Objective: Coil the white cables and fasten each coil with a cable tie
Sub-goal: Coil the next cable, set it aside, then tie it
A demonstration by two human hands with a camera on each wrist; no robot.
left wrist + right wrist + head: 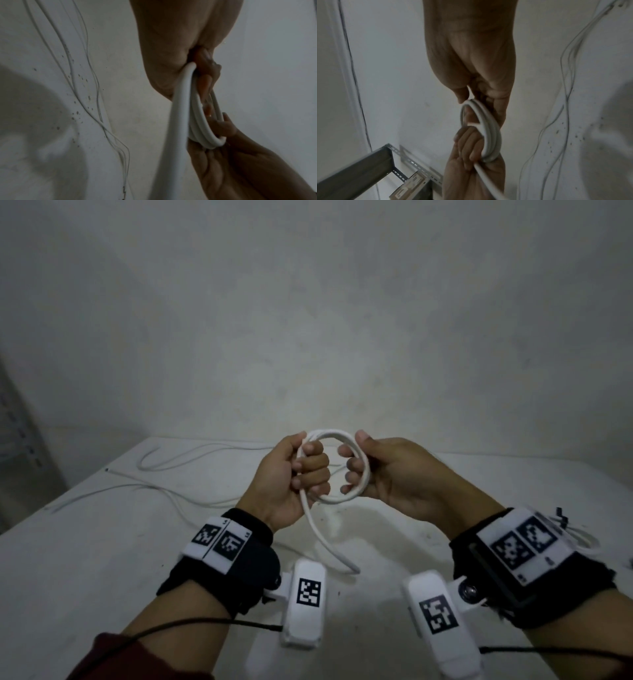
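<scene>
- The left hand (291, 474) has its fingers (313, 465) curled through the ring of the coil (334, 467), with the thumb over the top of the turns, so it grips the left side of the ring.
- The right hand (387, 474) mirrors it: fingers hooked through the ring from the other side, thumb pressing on the upper right of the turns.
- In the left wrist view the coil shows as several turns lying side by side, cradled at the bottom by the other hand's fingers (221, 129).
- The coil is held in the air between the two hands, above the table (102, 559) and not touching it.
- A loose tail (325, 539) of the same white cable runs out under the left hand, hangs down towards the person and ends just above the table.
- Further out, thinner white cables (191, 457) lie uncoiled on the far left of the table, well apart from the hands.
- At the right edge of the table, by the right wrist, lie some small dark pieces and a white loop; they are too small to name.
- By my reading, the step in hand is winding: the ring is formed but the tail is not yet taken in.
- The next move calls for one hand to keep the turns clamped together while the other brings the tail round.
- A tie can then be fetched, though I cannot pick one out for certain.
</scene>
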